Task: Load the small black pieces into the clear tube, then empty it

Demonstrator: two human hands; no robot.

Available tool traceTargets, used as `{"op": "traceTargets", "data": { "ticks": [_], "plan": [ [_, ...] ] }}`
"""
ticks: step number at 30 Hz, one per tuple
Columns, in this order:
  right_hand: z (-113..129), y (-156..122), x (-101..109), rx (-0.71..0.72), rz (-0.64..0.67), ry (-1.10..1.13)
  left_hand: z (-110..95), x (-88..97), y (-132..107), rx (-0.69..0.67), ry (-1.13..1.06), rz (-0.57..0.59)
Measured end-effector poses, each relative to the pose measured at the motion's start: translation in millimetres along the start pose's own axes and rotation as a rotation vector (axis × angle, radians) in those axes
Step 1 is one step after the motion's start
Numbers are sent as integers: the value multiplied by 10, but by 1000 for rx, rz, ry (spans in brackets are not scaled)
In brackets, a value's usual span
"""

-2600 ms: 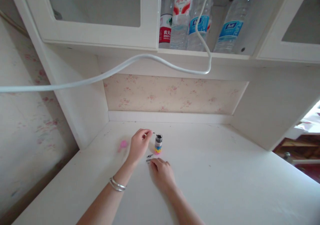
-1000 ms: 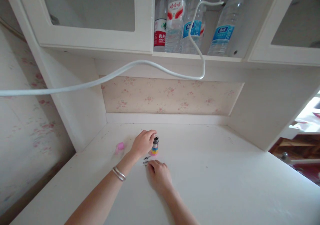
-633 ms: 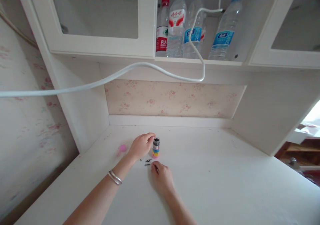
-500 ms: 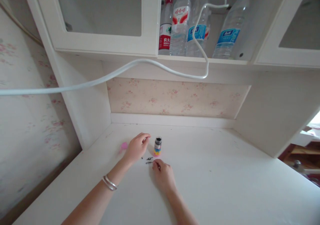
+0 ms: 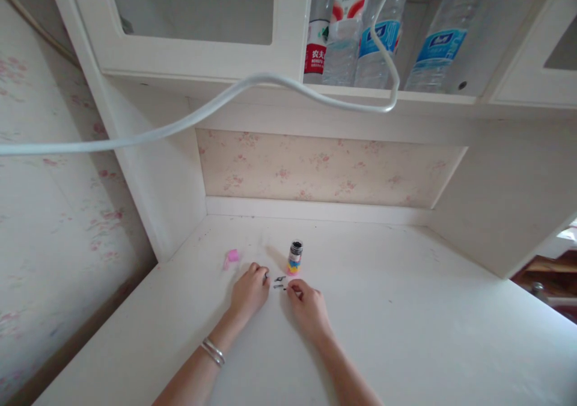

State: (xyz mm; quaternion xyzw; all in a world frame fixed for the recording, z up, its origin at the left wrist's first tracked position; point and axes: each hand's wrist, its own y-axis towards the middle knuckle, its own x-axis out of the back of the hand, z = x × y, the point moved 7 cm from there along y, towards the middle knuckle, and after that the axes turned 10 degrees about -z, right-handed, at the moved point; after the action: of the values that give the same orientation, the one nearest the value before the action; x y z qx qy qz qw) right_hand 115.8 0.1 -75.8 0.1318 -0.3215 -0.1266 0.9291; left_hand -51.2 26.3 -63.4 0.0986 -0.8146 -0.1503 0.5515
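Here's the small bottle [image 5: 295, 258], upright on the desk [image 5: 406, 346], long axis vertical, mouth to the ceiling, just beyond the right hand [image 5: 309, 305] and clear of it. Right thumb and fingertips are pinched on a tiny dark bit [image 5: 285, 289]! Over to the left hand [image 5: 250, 289], fingers curled low, something dark at the tips, and whether it's gripped I cannot tell. Between the hands, two dark slivers lie flat: the farther one [image 5: 280, 279] slants up to the right; the nearer one [image 5: 278, 286] runs sideways, end towards the right fingertips.
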Motion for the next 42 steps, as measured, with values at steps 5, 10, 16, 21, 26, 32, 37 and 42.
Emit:
{"op": "traceTargets", "data": {
  "ticks": [5,10,16,21,26,32,37,42],
  "plan": [
    [41,-11,-12,18,7,-54,-25,25,12,-19,4,16],
    [11,-6,-35,16,7,-64,6,57,-14,12,-31,10],
    [-30,-5,-39,28,6,-33,55,119,-21,57,-84,-89],
    [-14,-8,-22,26,-2,3,137,130,-37,111,-173,-139],
    [-1,-12,-9,28,-10,9,172,107,-45,138,-225,-119],
    [-10,-15,-7,31,-9,10,180,92,-34,141,-262,-129],
    [-9,-13,-7,33,-6,25,190,69,-31,129,-275,-131],
    [10,-15,7,43,-9,57,161,73,-29,98,-283,-122]
  ]
}}
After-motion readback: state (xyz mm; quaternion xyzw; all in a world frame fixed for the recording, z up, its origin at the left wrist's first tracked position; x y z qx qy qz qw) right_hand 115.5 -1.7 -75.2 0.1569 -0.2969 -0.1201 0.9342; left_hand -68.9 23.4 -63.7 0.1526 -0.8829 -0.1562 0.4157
